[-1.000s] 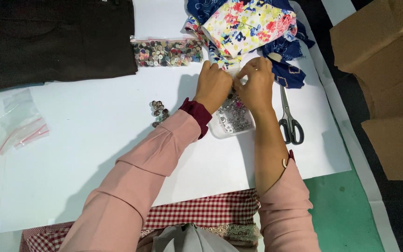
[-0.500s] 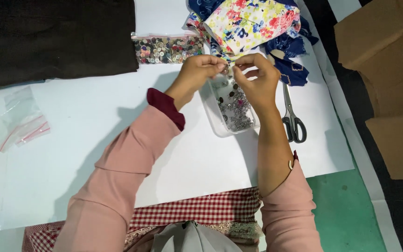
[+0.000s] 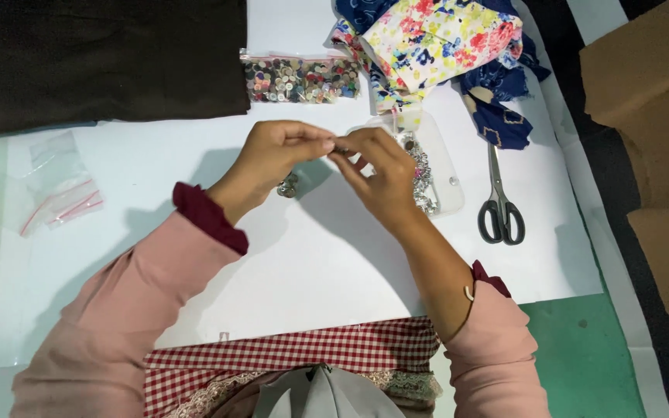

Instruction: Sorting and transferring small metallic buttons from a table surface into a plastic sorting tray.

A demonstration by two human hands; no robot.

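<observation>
Pink-sleeved arms meet over white paper, and both hands close on one very small thing between them. The left hand (image 3: 276, 155) pinches it with thumb and forefinger pressed together; the right hand (image 3: 377, 166) meets it fingertip to fingertip from the other side, also pinched shut. The small item (image 3: 340, 146) sits right at the junction of the two sets of fingertips, so neither hand is nearer: it is shared. What shows of it is a dark sliver whose long axis runs roughly from one hand's fingertips to the other's. Whether it is a button, a bead or a fastener cannot be made out; the fingers cover most of it.

Just behind and partly under the right hand lies a clear plastic tray (image 3: 449, 182) of small shiny pieces, its near half hidden by the knuckles. Below the left fingertips, a little cluster of loose metallic pieces (image 3: 288, 186) rests on the paper. Beyond both sets of fingertips lies a zip bag of mixed buttons (image 3: 300, 79), with floral fabric (image 3: 443, 39) farther off past the right hand. Scissors (image 3: 499, 205) lie outward of the right wrist, blades pointing away. Empty little zip bags (image 3: 60, 197) lie well apart from the left hand.
</observation>
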